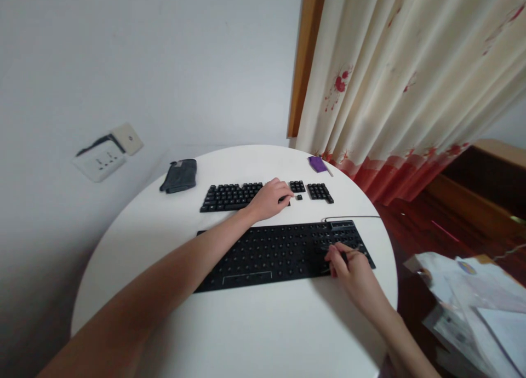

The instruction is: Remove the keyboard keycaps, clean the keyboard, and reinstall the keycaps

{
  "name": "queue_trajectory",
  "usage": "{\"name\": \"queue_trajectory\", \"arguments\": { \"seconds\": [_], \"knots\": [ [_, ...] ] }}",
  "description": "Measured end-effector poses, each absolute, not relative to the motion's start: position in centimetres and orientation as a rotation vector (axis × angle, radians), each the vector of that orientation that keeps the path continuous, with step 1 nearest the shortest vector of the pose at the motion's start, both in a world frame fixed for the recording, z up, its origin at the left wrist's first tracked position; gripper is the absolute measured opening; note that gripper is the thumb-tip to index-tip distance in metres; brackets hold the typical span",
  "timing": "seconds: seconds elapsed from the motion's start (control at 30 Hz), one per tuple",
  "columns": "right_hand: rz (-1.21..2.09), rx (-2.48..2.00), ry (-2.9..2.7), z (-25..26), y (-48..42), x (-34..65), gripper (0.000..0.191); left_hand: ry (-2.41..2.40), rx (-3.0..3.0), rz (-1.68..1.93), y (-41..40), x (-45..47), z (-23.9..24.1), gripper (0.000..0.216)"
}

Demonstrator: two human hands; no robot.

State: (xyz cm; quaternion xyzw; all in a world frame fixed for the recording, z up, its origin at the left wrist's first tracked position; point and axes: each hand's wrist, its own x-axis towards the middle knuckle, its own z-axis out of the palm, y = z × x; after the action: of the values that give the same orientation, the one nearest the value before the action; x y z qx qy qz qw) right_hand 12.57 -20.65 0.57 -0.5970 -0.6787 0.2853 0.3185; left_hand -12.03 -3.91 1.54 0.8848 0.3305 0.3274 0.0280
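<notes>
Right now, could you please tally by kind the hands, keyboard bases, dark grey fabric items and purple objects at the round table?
Hands: 2, the left hand and the right hand
Keyboard base: 1
Dark grey fabric item: 1
Purple object: 1
Total: 5

I have a round white table [255, 328] before me. Nearest me on it lies the black keyboard [283, 252], its cable [361, 217] crossing the right edge. Just beyond, I see black keycaps [224, 197] standing in blocks. Toward the far edge rest a grey cloth [181, 175], left, and something purple [317, 164], right.
</notes>
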Motion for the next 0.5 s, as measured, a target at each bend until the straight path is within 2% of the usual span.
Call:
{"name": "queue_trajectory", "arguments": {
  "seconds": [0.17,0.33,0.5],
  "knots": [
    [1.033,-1.470,-1.523,0.0,-20.1,13.3,0.047,1.006,2.720,1.030,-3.9,-12.0,1.6,0.021],
    [1.138,-1.485,-1.350,0.6,-19.8,13.2,0.050,0.991,2.724,1.016,-4.0,-12.1,1.6,0.022],
    [1.127,-1.406,-1.319,3.3,-18.7,12.9,0.043,0.975,2.705,1.017,-4.1,-12.0,1.7,0.022]
  ]
}}
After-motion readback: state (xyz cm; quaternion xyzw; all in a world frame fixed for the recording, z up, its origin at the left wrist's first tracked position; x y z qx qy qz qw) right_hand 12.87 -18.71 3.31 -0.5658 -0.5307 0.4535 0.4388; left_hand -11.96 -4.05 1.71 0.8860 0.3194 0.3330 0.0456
